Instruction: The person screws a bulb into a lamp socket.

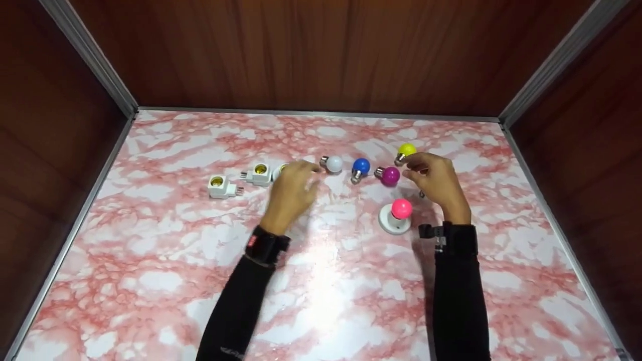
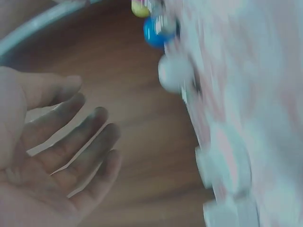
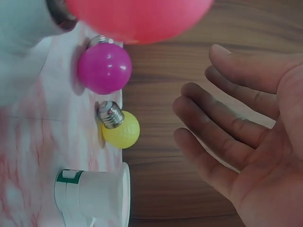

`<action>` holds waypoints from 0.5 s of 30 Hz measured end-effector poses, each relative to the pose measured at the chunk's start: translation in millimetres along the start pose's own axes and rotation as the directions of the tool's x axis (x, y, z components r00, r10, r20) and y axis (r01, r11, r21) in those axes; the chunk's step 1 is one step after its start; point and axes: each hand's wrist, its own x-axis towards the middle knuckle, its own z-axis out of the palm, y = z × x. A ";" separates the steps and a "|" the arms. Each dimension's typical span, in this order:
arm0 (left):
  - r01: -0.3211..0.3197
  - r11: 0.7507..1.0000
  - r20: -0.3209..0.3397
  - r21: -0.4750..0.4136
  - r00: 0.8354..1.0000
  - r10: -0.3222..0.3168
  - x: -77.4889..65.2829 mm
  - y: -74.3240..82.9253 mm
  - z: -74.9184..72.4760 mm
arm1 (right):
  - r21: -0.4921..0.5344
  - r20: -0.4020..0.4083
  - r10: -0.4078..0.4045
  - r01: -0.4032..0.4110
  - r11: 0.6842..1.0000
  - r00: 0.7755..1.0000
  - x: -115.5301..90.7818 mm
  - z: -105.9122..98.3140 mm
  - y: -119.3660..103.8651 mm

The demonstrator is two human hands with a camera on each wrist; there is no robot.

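My left hand (image 1: 292,195) hovers with loosely bent fingers, overlapping a round white lamp holder (image 1: 281,171) in the head view. Nothing is in its palm in the left wrist view. A white bulb (image 1: 334,164) lies just right of its fingertips, then a blue bulb (image 1: 361,166). My right hand (image 1: 435,179), empty too, is above the table beside a purple bulb (image 1: 391,176) and a yellow bulb (image 1: 408,150). Below it, a pink bulb (image 1: 402,208) stands upright in a round-based white holder (image 1: 387,224). A white socket (image 3: 97,194) is mostly hidden by the right hand in the head view.
Two white plug-in sockets with metal pins, one at the far left (image 1: 217,187) and another (image 1: 260,175) closer to the left hand, lie on the marbled table (image 1: 165,281). Brown wood-look panels (image 1: 321,55) with metal edging enclose the back and sides.
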 end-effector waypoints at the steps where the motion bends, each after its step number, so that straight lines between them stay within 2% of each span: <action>1: 0.020 1.000 -0.032 0.010 0.999 -0.019 1.1 -7.4 -6.4 | -0.013 0.009 -0.011 0.011 1.000 1.000 2.1 1.6 0.9; 5: 0.124 0.992 -0.096 0.025 0.988 -0.121 3.4 -37.3 -26.4 | -0.054 0.061 -0.026 0.029 0.998 0.998 7.3 5.5 4.9; 10: 0.254 0.966 -0.106 0.056 0.963 -0.247 -0.4 -71.2 -45.3 | -0.083 0.148 -0.035 0.047 0.995 0.988 14.6 11.1 10.6; 12: 0.316 0.946 -0.085 0.069 0.947 -0.310 -4.3 -81.5 -53.6 | -0.093 0.181 -0.044 0.061 0.994 0.982 17.9 14.7 12.4; 15: 0.413 0.907 -0.033 0.079 0.911 -0.412 -11.8 -95.3 -65.1 | -0.102 0.222 -0.058 0.082 0.991 0.973 22.1 20.8 14.4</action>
